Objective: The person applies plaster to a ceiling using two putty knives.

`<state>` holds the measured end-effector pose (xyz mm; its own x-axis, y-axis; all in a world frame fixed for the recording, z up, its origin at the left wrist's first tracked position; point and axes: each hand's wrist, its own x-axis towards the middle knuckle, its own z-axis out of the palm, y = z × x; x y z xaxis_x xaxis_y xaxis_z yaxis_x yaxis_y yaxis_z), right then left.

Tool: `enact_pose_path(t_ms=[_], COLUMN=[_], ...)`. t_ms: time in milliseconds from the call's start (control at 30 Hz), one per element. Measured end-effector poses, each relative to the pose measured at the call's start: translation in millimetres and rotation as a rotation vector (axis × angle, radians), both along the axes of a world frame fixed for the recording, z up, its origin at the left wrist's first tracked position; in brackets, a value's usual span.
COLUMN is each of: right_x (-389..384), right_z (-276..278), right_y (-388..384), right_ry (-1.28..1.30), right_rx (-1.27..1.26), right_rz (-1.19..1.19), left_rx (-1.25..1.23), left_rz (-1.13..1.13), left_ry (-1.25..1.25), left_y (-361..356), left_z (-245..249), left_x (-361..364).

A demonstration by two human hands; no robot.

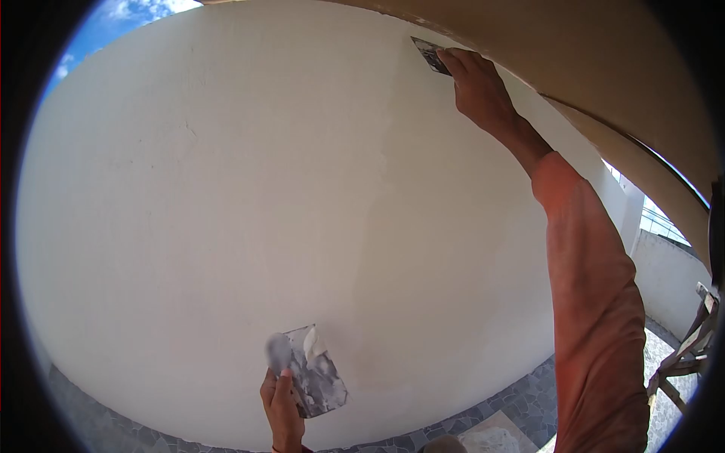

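My right hand (481,83) is raised high at the upper right, fingers closed on a dark flat putty knife (430,54). Its blade lies against the pale wall (249,196), close under the brown overhang. Low in the middle, my left hand (284,408) grips a wide metal plastering trowel (321,385) whose face is smeared with grey and white. A lump of white putty (313,345) sits near its upper edge. A blurred grey round shape beside my left thumb cannot be made out. On the wall, a darker, damp-looking area borders a lighter one.
A brown overhang (589,53) slopes across the top right. Grey stone-patterned paving (521,400) runs along the wall's foot, with a white-smeared board (495,438) on it. At the right edge stands a wooden trestle-like frame (683,362) before a low wall (668,275).
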<state>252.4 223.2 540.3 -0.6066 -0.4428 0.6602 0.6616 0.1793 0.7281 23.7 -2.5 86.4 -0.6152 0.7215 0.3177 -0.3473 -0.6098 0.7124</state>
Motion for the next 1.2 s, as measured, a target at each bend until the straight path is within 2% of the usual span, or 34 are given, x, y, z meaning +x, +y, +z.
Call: enact_pose_path(t_ms=[67, 233, 367, 467, 767, 900, 1100, 1200], right_x=[-4, -10, -14, -15, 15, 18, 9, 1], right_z=[19, 37, 37, 28, -23, 0, 32, 36], right_y=[4, 14, 18, 24, 17, 10, 24, 25], right_ry=[0.045, 0.116, 0.112, 0.115, -0.204, 0.001, 0.062, 0.099], right_rx=[0.055, 0.002, -0.106, -0.079, 0.055, -0.075, 0.026, -0.049], right_rz=[-0.019, -0.073, -0.063, -0.144, -0.135, -0.08, -0.078, -0.089], left_rx=[-0.001, 0.018, -0.019, -0.012, -0.016, -0.006, 0.01, -0.013], left_rz=[-0.006, -0.011, 0.009, 0.023, 0.026, 0.014, 0.02, 0.019], left_ry=[-0.011, -0.012, 0.007, -0.01, 0.009, 0.002, 0.015, 0.012], left_y=[-1, 1, -3, -2, -1, 0, -1, -2], left_z=[-1, -2, 3, 3, 0, 1, 4, 3], left_x=[-1, 0, 1, 3, 1, 2, 4, 3])
